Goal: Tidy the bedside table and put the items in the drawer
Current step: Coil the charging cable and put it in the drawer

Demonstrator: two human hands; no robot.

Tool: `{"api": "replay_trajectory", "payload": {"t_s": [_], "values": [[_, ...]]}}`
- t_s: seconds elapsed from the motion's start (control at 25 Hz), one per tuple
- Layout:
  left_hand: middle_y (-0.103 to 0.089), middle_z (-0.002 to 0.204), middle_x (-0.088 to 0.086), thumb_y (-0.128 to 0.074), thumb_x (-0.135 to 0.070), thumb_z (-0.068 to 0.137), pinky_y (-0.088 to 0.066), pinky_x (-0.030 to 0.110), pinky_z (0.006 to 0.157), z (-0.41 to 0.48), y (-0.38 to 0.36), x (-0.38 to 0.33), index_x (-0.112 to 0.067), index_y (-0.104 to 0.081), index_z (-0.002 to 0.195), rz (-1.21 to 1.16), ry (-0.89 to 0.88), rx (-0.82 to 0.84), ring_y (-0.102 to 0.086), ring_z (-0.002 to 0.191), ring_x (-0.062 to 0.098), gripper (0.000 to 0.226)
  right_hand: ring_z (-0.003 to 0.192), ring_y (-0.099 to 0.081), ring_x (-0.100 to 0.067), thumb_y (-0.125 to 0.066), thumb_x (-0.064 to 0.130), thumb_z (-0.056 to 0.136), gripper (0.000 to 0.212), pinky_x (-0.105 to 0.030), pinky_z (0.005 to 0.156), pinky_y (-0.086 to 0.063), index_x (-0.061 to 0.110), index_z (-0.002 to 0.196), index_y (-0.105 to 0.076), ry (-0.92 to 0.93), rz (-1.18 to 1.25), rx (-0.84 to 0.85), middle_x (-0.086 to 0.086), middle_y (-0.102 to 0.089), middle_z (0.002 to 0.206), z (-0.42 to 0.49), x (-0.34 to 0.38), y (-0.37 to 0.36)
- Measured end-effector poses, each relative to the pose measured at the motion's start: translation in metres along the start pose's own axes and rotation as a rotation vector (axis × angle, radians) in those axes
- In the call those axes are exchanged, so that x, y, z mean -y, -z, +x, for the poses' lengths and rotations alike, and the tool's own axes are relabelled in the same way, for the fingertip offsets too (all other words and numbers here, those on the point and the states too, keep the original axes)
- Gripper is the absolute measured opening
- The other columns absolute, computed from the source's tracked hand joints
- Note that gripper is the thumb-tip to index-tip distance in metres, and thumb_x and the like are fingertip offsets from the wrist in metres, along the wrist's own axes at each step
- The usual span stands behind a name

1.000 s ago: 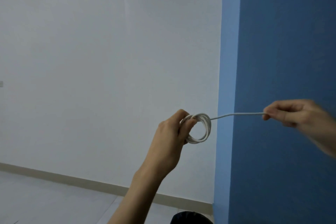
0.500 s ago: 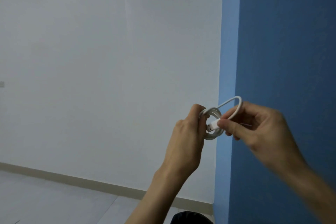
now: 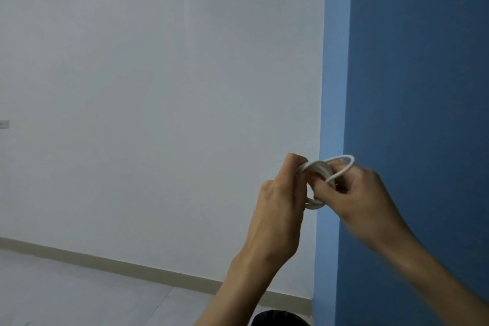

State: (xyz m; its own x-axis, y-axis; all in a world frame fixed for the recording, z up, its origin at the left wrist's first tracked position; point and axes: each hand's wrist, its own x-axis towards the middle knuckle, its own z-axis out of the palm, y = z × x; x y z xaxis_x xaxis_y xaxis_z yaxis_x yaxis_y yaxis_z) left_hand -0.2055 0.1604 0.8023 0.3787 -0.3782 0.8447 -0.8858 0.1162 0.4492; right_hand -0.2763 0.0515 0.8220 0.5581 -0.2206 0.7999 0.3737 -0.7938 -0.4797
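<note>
While both hands were raised before a wall corner, the left hand (image 3: 277, 206) gripped a coiled white cable (image 3: 316, 166), its fingers (image 3: 293, 164) curled round the coil's left side. The right hand (image 3: 354, 196) pinched a loose loop of the same cable against the coil, and the loop arched above its knuckles. The cable hung in the air between the two hands, where a white wall (image 3: 158, 87) met a blue wall (image 3: 423, 87). Below lay a grey floor (image 3: 79, 296) with a pale skirting board (image 3: 105, 263), and a dark rounded thing (image 3: 277, 320) sat at the bottom edge.
</note>
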Motion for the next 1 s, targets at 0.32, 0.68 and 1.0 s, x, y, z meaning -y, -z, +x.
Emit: {"api": "replay_trajectory", "payload": {"t_s": [0.32, 0.68, 1.0], "values": [[-0.039, 0.059, 0.002, -0.036, -0.018, 0.1, -0.036, 0.047, 0.052, 0.005, 0.019, 0.012, -0.016, -0.047, 0.087, -0.005, 0.071, -0.084, -0.031, 0.054, 0.016, 0.017, 0.071, -0.066, -0.002, -0.064, 0.058, 0.067, 0.031, -0.007, 0.072, -0.048, 0.028, 0.069, -0.073, -0.104, 0.12, 0.099, 0.007, -0.072, 0.069, -0.004, -0.009, 0.048], [-0.035, 0.056, -0.006, -0.03, -0.014, 0.099, -0.021, 0.022, 0.045, -0.001, 0.005, 0.01, -0.017, -0.036, 0.09, 0.195, 0.115, -0.095, -0.027, 0.048, 0.014, 0.012, 0.048, -0.043, -0.008, -0.082, 0.057, 0.044, 0.051, -0.013, 0.048, -0.043, 0.015, 0.068, -0.065, -0.339, 0.623, 0.392, 0.001, -0.046, 0.055, -0.014, 0.0, 0.039], [-0.037, 0.052, -0.008, -0.026, -0.027, 0.1, -0.036, 0.039, 0.051, -0.004, -0.005, 0.004, -0.023, -0.03, 0.092, 0.354, 0.074, -0.114, -0.045, 0.051, 0.024, 0.01, 0.056, -0.066, -0.01, -0.072, 0.026, 0.063, 0.018, -0.013, 0.055, -0.051, 0.013, 0.073, -0.065, -0.071, 0.445, -0.241, 0.0, -0.073, 0.068, -0.022, 0.007, -0.007]]}}
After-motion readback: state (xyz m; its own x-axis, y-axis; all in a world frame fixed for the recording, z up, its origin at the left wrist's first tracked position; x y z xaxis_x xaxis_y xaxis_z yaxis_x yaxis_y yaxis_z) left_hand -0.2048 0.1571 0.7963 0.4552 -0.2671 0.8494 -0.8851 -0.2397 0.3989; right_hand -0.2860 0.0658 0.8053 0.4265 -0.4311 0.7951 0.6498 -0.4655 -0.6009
